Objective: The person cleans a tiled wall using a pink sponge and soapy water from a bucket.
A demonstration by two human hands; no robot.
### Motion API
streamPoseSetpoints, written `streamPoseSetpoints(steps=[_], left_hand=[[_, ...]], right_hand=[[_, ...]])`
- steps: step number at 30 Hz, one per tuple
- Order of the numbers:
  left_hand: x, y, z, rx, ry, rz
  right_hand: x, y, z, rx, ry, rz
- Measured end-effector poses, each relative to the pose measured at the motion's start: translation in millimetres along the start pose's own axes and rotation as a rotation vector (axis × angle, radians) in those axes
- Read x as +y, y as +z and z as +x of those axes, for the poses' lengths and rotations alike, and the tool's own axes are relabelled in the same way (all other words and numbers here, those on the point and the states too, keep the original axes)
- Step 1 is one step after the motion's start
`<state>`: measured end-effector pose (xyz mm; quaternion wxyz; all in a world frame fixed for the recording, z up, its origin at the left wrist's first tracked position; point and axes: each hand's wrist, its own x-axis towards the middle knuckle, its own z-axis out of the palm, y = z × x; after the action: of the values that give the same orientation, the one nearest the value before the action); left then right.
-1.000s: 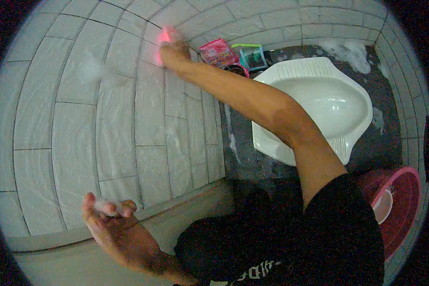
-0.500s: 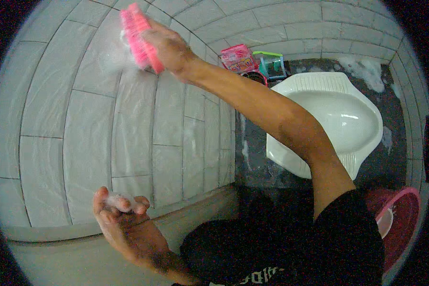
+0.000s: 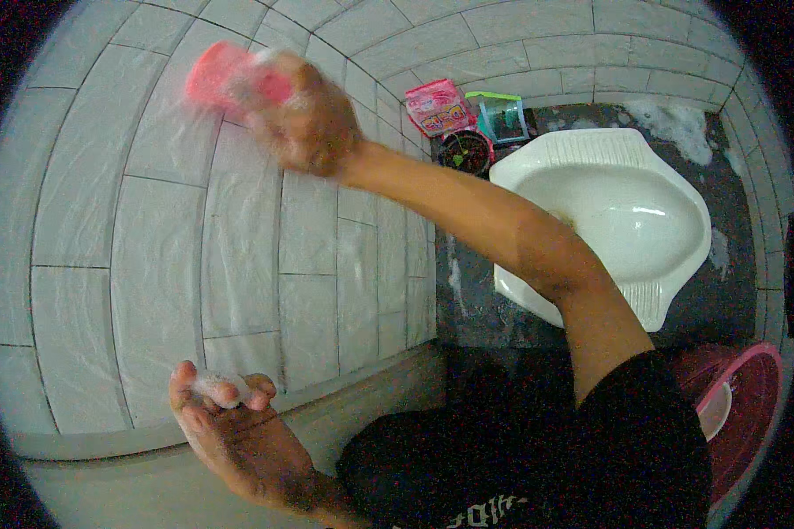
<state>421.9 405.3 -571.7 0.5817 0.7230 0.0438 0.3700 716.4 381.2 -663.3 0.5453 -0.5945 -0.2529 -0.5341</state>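
A pink scrubbing brush (image 3: pixel 225 79), smeared by motion, is against the white foam on the tiled wall (image 3: pixel 163 229) at the upper left. My right hand (image 3: pixel 313 123) is wrapped round it, arm stretched across from the lower right. Soap suds lie around the brush and run in streaks down the tiles. At the lower left, my left hand (image 3: pixel 247 436) is held palm up close to the wall, its fingers loosely curled and apart. White foam (image 3: pixel 216 386) clings to those fingers, and no tool shows in them.
A white squat toilet (image 3: pixel 609 212) is set in the dark floor (image 3: pixel 476 291), with suds near it. By the far corner stand a pink packet (image 3: pixel 438 108), a green-and-clear pouch (image 3: pixel 503 119) and a dark round pot (image 3: pixel 466 152). At the lower right is a pink tub (image 3: pixel 750 414) with a white dipper (image 3: pixel 715 412).
My right hand has moved the brush down and slightly left on the wall, and the brush has turned. My left hand has sunk slightly. The dark pot shows more fully.
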Motion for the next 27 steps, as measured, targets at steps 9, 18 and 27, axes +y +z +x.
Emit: streamPoseSetpoints(steps=[9,18,27], left_hand=[[0,-4,1,0.016,-0.015,0.015],[-5,2,24,-0.182,0.014,-0.034],[-7,-6,36,0.002,-0.004,0.089]], right_hand=[[93,14,-112,-0.108,0.700,-0.144],[166,30,-152,0.065,1.185,-0.014],[39,31,-57,-0.091,0.669,-0.003]])
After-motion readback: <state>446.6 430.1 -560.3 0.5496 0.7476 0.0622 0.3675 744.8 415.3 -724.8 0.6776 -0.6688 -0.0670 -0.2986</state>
